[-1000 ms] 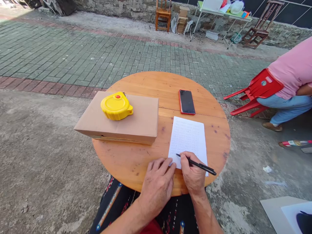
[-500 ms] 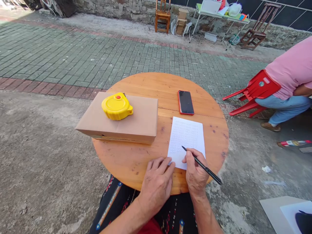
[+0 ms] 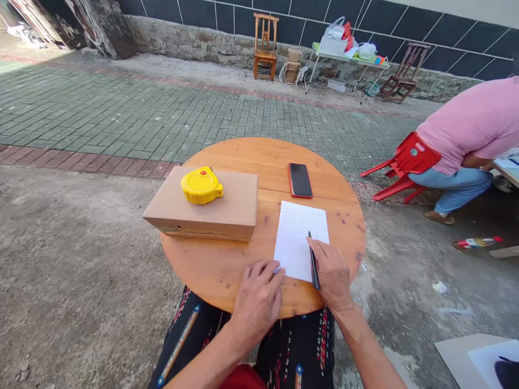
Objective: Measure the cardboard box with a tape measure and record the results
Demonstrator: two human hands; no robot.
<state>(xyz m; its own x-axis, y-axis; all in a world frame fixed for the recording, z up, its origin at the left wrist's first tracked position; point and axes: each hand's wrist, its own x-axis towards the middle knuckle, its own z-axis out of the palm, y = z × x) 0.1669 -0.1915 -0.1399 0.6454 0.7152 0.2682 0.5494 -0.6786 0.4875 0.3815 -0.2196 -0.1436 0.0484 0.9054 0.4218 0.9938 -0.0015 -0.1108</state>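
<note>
My left hand (image 3: 256, 298) lies flat with fingers spread on the round wooden table (image 3: 227, 265), its fingertips touching the lower left corner of a white sheet of paper (image 3: 299, 233). My right hand (image 3: 331, 273) rests on the paper's lower right part, beside a black pen (image 3: 312, 258) that lies along its fingers on the sheet. A red-edged phone (image 3: 300, 180) lies face up beyond the paper. A yellow tape measure (image 3: 201, 185) sits on a cardboard box (image 3: 227, 208) at the table's left.
A person in a pink shirt (image 3: 470, 129) sits on a tipped red plastic chair (image 3: 405, 162) at the right. Wooden chairs (image 3: 265, 40) and a loaded folding table (image 3: 348, 54) stand by the far wall. Brick paving and rough concrete surround the table.
The pen swung from a slanted writing grip to lying nearly upright along my right hand on the paper. My head lifted, showing more of the far wall. My left hand stayed put.
</note>
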